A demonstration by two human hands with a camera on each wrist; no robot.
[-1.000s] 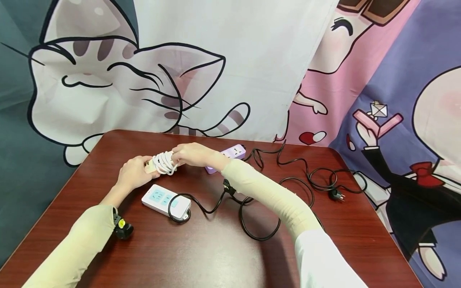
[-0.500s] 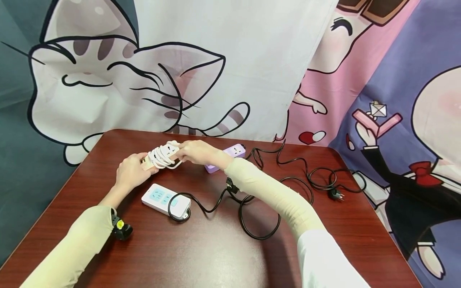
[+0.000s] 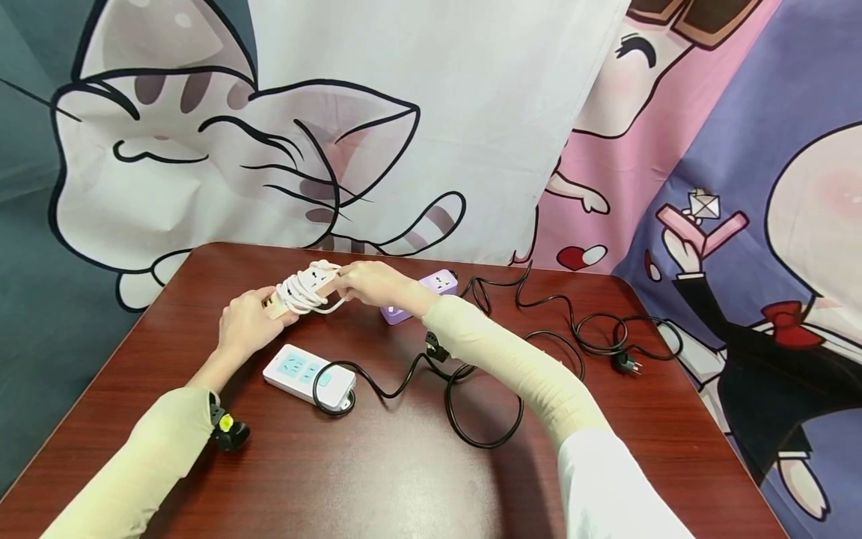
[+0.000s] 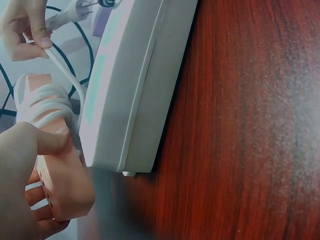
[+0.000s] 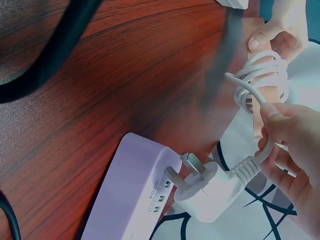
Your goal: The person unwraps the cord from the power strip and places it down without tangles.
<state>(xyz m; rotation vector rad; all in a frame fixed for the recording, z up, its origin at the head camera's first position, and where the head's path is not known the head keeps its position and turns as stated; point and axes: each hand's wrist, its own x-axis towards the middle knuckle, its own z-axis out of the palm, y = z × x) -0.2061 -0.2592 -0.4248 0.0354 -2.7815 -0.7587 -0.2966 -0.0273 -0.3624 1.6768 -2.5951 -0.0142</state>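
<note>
Both hands grip the pink strip [image 3: 303, 288]; only the right-wrist view shows its white plug [image 5: 212, 192].

Staged room: cartoon backdrop [image 3: 431, 127], wooden table [image 3: 404, 479]

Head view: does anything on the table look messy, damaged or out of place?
Nothing looks damaged. The only untidy thing is the long black cable sprawled in loose loops across the dark red wooden table, its plug lying free near the right edge.
</note>
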